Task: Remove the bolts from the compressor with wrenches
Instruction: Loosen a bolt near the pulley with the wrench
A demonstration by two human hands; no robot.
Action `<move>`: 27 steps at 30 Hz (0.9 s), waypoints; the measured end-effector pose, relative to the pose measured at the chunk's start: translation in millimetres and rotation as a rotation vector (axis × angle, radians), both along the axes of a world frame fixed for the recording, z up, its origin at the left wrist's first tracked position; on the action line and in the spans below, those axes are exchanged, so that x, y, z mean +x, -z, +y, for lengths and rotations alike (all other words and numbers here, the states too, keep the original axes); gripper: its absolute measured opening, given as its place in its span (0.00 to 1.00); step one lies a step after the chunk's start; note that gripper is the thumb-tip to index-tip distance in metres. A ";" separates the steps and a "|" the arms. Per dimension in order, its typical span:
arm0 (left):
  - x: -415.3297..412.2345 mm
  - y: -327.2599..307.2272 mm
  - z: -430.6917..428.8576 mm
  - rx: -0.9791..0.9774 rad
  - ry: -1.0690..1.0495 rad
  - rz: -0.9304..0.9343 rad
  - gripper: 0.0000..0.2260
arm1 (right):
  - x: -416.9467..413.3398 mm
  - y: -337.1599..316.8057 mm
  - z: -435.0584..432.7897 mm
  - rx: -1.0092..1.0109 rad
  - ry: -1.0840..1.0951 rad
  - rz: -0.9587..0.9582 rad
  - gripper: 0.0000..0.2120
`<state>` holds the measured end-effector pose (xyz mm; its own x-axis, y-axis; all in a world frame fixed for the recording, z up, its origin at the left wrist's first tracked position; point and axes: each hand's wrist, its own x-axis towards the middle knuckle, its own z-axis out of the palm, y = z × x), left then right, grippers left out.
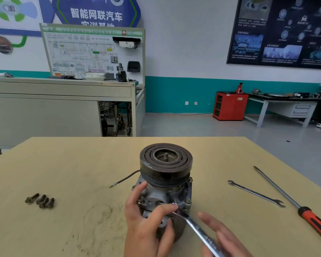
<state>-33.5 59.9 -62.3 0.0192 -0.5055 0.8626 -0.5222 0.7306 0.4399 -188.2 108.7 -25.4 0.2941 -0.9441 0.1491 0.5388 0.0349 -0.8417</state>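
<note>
The grey compressor (165,184) stands upright on the wooden table (82,164), its dark grooved pulley on top. My left hand (146,219) wraps around the near side of its body, one fingertip pressing the ring end of a silver wrench (196,229) onto a bolt. My right hand (222,236) holds that wrench's handle at the lower right, the fingers blurred and partly spread. Several removed bolts (40,200) lie together on the left of the table. More bolts remain in the compressor's flange.
A second open-end wrench (256,193) lies to the right, beside a long screwdriver (295,206) with a red and black handle. A thin brown wire (124,179) trails left from the compressor. Benches and a red cabinet stand beyond the table.
</note>
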 end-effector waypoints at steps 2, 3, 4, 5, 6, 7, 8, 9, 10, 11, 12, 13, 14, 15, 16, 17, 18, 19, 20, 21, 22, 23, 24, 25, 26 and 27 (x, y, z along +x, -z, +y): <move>0.1 1.2 -1.0 -0.010 0.002 -0.010 0.13 | -15.0 -5.2 8.0 -0.017 0.366 -0.028 0.19; 0.2 1.7 -1.3 -0.011 0.002 -0.012 0.13 | -21.8 -1.2 5.3 -0.023 0.311 -0.154 0.21; 0.4 2.0 -1.4 -0.009 0.002 -0.014 0.14 | -21.2 0.0 5.4 0.005 0.294 -0.212 0.21; 0.9 2.5 -1.3 -0.004 0.004 -0.019 0.14 | -18.5 -0.6 5.1 0.068 0.416 -0.184 0.19; 1.4 3.2 -1.2 0.002 0.002 -0.026 0.13 | -17.1 -2.7 -5.0 0.066 0.447 -0.096 0.16; 2.0 3.9 -1.0 0.010 -0.002 -0.031 0.13 | -12.5 7.1 -18.3 -0.028 0.262 -0.186 0.13; 2.5 4.2 -1.0 0.019 -0.002 -0.032 0.13 | -10.5 4.8 -24.4 -0.025 0.280 -0.182 0.11; 3.0 4.4 -0.6 0.028 0.004 -0.030 0.13 | -8.2 -4.4 -29.0 -0.018 0.389 -0.056 0.11; 3.3 4.9 -0.5 0.035 0.010 -0.029 0.14 | -7.0 -11.6 -34.6 -0.014 0.399 0.008 0.12; 3.9 6.3 -0.4 0.039 0.012 -0.032 0.14 | -5.3 -18.4 -40.3 -0.001 0.367 0.043 0.12; 4.5 7.2 -0.3 0.045 0.010 -0.033 0.14 | -5.6 -23.1 -42.4 0.018 0.341 0.050 0.12; 5.4 7.6 0.0 0.055 0.014 -0.028 0.14 | -7.5 -28.1 -40.8 0.008 0.348 0.078 0.11; 6.6 7.2 0.3 0.064 0.025 -0.023 0.15 | -9.8 -30.4 -37.3 -0.026 0.381 0.115 0.09; 7.8 6.6 0.4 0.061 0.034 -0.023 0.15 | -11.9 -30.6 -33.0 -0.090 0.405 0.146 0.09; 8.4 6.2 0.2 0.050 0.034 -0.029 0.17 | -13.6 -30.3 -27.1 -0.150 0.441 0.184 0.12; 8.9 6.1 0.1 0.045 0.027 -0.034 0.18 | -14.0 -27.7 -21.5 -0.218 0.490 0.196 0.13; 9.2 5.6 0.1 0.051 0.024 -0.026 0.20 | -13.2 -26.1 -15.2 -0.251 0.562 0.200 0.13; 9.3 4.7 0.7 0.067 0.029 -0.005 0.22 | -14.7 -23.0 -8.3 -0.276 0.650 0.208 0.16; 9.2 4.1 1.2 0.082 0.037 0.020 0.24 | -13.6 -22.4 -1.3 -0.268 0.726 0.246 0.17; 9.1 4.0 1.8 0.093 0.047 0.039 0.25 | -12.6 -18.9 7.5 -0.274 0.730 0.278 0.11; 8.8 3.9 2.4 0.099 0.055 0.051 0.26 | -9.5 -18.9 16.7 -0.265 0.700 0.306 0.07; 8.7 3.9 3.0 0.103 0.062 0.060 0.26 | -8.0 -14.8 22.7 -0.240 0.638 0.331 0.10; 8.6 3.7 3.5 0.105 0.067 0.067 0.26 | -6.9 -12.7 28.6 -0.220 0.545 0.366 0.12; 8.4 3.3 4.1 0.107 0.070 0.072 0.26 | -7.2 -9.2 31.5 -0.180 0.437 0.397 0.13; 8.5 3.0 4.8 0.108 0.073 0.076 0.26 | -4.7 -9.7 33.8 -0.122 0.324 0.422 0.17; 8.8 2.7 5.5 0.110 0.079 0.080 0.26 | -3.3 -8.4 33.7 -0.068 0.218 0.454 0.22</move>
<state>-24.7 65.4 -65.0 0.0425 -0.5995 0.7993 -0.4251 0.7131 0.5575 -191.5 142.4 -17.0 0.1406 -0.9833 0.1157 0.1067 -0.1011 -0.9891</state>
